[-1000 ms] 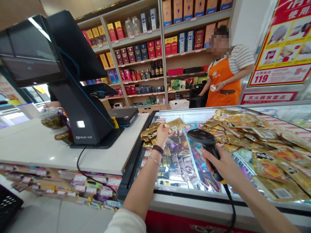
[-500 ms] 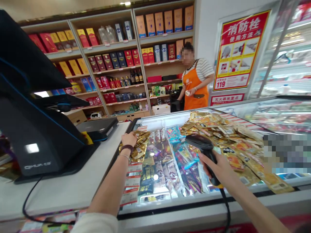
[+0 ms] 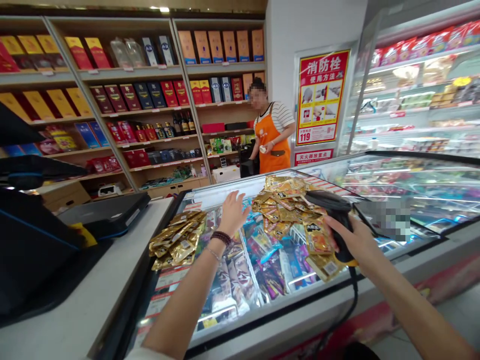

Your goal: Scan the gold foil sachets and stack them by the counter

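My left hand (image 3: pixel 233 214) hovers over the freezer's glass top with its fingers apart and nothing in them. To its left lies a smaller pile of gold snack packets (image 3: pixel 179 240); to its right is a larger heap of the same packets (image 3: pixel 281 205). My right hand (image 3: pixel 350 237) grips a black barcode scanner (image 3: pixel 333 207) by its handle, with the scanner head over the right side of that heap. A loose gold packet (image 3: pixel 328 266) lies below the scanner. Its cable (image 3: pixel 352 295) hangs down over the freezer's front edge.
Wrapped ice creams (image 3: pixel 240 275) show through the glass. At left stand a black checkout terminal (image 3: pixel 30 240) and a flat black device (image 3: pixel 107 215) on a white counter (image 3: pixel 93 280). A person in an orange apron (image 3: pixel 273 145) stands behind the freezer, beside shelves of boxed bottles (image 3: pixel 142 95).
My left hand has let go of the packets in the left pile and moved right toward the larger heap. The view has turned right; my right hand still holds the scanner.
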{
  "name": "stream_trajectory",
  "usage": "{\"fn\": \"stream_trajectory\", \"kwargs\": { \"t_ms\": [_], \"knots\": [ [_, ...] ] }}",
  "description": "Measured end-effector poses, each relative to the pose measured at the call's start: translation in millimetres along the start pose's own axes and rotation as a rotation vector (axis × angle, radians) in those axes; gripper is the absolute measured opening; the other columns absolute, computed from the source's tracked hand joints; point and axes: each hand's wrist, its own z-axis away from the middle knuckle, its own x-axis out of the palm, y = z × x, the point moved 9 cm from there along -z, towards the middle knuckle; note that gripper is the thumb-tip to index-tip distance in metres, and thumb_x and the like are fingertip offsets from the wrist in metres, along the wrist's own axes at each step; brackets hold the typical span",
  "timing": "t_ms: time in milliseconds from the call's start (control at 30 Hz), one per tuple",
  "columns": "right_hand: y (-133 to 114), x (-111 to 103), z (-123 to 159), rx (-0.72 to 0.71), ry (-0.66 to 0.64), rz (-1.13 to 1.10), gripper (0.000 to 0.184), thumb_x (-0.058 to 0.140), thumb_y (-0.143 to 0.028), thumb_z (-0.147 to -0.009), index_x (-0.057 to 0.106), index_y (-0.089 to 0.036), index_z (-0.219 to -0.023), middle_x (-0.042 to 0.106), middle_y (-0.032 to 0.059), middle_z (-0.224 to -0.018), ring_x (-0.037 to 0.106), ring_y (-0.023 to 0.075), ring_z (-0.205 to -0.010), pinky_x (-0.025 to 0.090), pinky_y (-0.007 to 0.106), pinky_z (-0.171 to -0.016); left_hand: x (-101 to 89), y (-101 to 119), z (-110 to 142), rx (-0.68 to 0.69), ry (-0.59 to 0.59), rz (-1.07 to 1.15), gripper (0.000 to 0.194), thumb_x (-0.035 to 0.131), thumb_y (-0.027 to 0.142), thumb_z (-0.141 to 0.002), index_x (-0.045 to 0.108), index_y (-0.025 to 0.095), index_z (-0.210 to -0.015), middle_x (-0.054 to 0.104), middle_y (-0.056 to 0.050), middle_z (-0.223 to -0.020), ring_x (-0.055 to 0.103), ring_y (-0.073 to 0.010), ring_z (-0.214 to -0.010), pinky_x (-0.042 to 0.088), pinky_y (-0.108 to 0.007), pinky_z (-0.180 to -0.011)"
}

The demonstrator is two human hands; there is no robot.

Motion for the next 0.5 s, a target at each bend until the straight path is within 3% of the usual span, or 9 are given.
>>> {"fn": "stream_trajectory", "kwargs": {
  "t_ms": [133, 233, 367, 500],
  "knots": [
    [1, -30, 2, 0.034, 0.114, -0.035, 0.044, 0.077, -0.055, -0.070, 0.051, -0.021, -0.078, 0.053, -0.0048, -0.058, 0.046, 0.0100, -0.040, 0.037, 0.021, -0.035, 52.3, 85, -4, 0.110, -0.094, 0.218, 0.050, 0.061, 0.032, -0.085, 0.053, 0.013, -0.131, 0.047, -0.021, -0.145, 0.041, -0.0326, -0.137, 0.030, -0.047, -0.115],
    [8, -48, 7, 0.057, 0.170, -0.014, 0.043, 0.077, -0.055, -0.069, 0.050, -0.021, -0.073, 0.052, -0.0046, -0.054, 0.045, 0.0099, -0.040, 0.037, 0.021, -0.034, 87.9, 124, 1, 0.139, -0.181, 0.262, 0.054, 0.064, 0.031, -0.083, 0.053, 0.010, -0.131, 0.044, -0.023, -0.147, 0.037, -0.0334, -0.140, 0.027, -0.047, -0.117],
    [22, -66, 10, 0.096, 0.196, -0.003, 0.041, 0.076, -0.054, -0.071, 0.050, -0.021, -0.072, 0.053, -0.0037, -0.055, 0.046, 0.0107, -0.042, 0.038, 0.022, -0.036, 118.4, 138, 10, 0.084, -0.271, 0.192, 0.056, 0.061, 0.026, -0.084, 0.049, 0.005, -0.135, 0.044, -0.026, -0.146, 0.036, -0.0336, -0.141, 0.029, -0.046, -0.116],
    [35, -73, 11, 0.123, 0.207, -0.012, 0.040, 0.075, -0.054, -0.073, 0.051, -0.022, -0.072, 0.052, -0.0035, -0.054, 0.046, 0.0117, -0.042, 0.038, 0.024, -0.037, 120.0, 140, 17, 0.080, -0.301, 0.121, 0.036, 0.046, 0.017, -0.091, 0.058, 0.005, -0.123, 0.057, -0.026, -0.131, 0.051, -0.0317, -0.128, 0.038, -0.042, -0.108]
  ]
}}
